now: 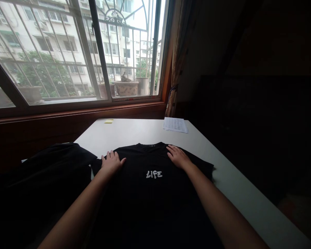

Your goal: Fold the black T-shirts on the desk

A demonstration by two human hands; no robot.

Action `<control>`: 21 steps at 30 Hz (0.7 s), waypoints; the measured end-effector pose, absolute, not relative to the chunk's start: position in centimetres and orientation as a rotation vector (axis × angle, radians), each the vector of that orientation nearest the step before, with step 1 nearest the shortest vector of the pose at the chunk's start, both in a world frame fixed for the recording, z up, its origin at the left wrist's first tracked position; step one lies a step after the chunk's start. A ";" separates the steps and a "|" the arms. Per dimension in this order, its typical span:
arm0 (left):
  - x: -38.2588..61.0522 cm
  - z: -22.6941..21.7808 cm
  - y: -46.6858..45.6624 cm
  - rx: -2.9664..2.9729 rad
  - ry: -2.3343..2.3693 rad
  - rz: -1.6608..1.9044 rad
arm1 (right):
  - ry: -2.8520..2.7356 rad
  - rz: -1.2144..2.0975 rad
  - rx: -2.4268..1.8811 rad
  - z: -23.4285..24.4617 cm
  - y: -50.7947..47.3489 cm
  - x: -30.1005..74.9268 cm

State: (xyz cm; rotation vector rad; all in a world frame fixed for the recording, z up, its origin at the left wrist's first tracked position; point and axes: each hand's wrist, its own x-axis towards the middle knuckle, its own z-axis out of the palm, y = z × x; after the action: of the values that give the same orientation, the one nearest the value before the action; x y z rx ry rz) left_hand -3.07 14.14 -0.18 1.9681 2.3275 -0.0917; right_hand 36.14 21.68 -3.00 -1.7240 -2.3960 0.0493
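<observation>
A black T-shirt [142, 200] with white lettering on its chest lies spread flat on the white table, its collar at the far side. My left hand [111, 162] rests palm down near its left shoulder, fingers spread. On the right shoulder, beside the collar, lies my right hand [178, 156], also flat with its fingers stretched out. Neither hand grips the cloth. The lower part of the shirt fades into shadow toward me.
Another dark garment [64, 155] lies at the left of the white table [129, 129]. Printed papers [175, 125] and a yellow sticky note [109, 121] sit near the far edge. Behind stands a barred window [75, 52] with a tied curtain [174, 83] at its right.
</observation>
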 end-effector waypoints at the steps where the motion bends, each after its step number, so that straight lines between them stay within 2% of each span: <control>1: -3.1 -0.5 14.5 1.953 2.345 -0.072 | -2.396 0.052 -1.723 -3.1 22.0 36.1; 21: -6.6 -2.5 19.8 2.054 2.336 0.087 | -2.423 0.060 -1.673 -3.7 28.7 34.5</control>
State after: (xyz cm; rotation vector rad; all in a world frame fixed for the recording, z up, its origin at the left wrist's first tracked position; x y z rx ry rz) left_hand -6.59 19.80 -2.46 2.0538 2.3356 0.0866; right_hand 34.46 28.66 -3.67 -1.6727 -2.4230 0.0597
